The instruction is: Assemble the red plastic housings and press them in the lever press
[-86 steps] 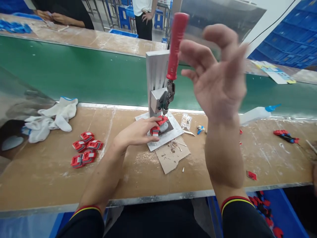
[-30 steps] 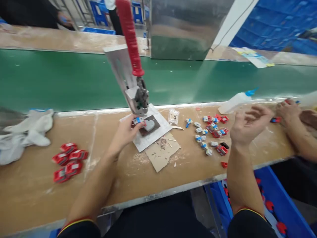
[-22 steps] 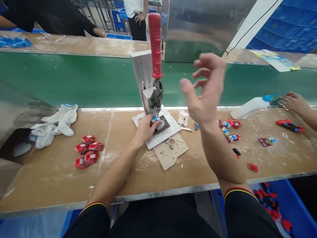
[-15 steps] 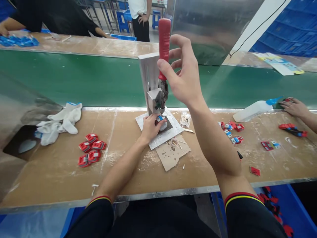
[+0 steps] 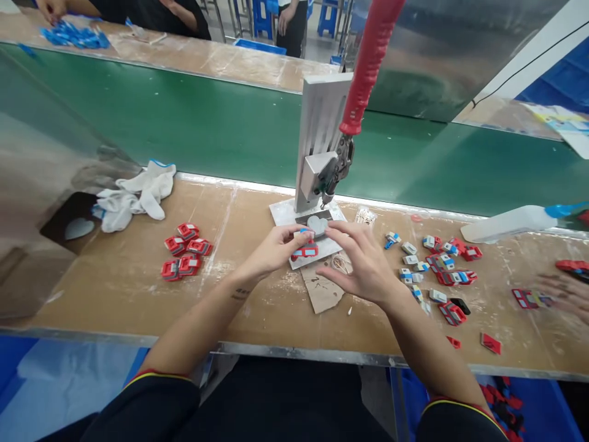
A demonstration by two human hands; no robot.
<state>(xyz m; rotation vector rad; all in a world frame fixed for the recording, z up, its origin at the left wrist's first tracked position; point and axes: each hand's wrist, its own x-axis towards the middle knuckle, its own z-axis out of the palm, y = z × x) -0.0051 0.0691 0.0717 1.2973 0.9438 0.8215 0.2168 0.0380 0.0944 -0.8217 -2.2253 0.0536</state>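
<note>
Between the thumb and fingers of my left hand point(image 5: 276, 248) is a small red and blue plastic toy-car-like part point(image 5: 305, 251), held in front of the press. My right hand point(image 5: 361, 261) hovers just right of it, fingers spread and nothing in its grasp. Behind them stands a metal toggle press point(image 5: 317, 166) on a pale plate, its red handle point(image 5: 368, 67) raised and leaning right. A round grey fixture point(image 5: 317, 225) shows on the plate under the press tip, close to my fingertips.
Red parts point(image 5: 188, 248) lie in a cluster on the left, near white gloves point(image 5: 138, 193). White, blue and red parts point(image 5: 442, 264) are scattered on the right, before a white bottle point(image 5: 506, 224). Torn cardboard point(image 5: 322, 294) lies in front. Another person's hand point(image 5: 564, 291) is at far right.
My right hand has left the red handle and come down beside the left. The handle now leans right. My left hand has drawn the part off the fixture. The view has shifted.
</note>
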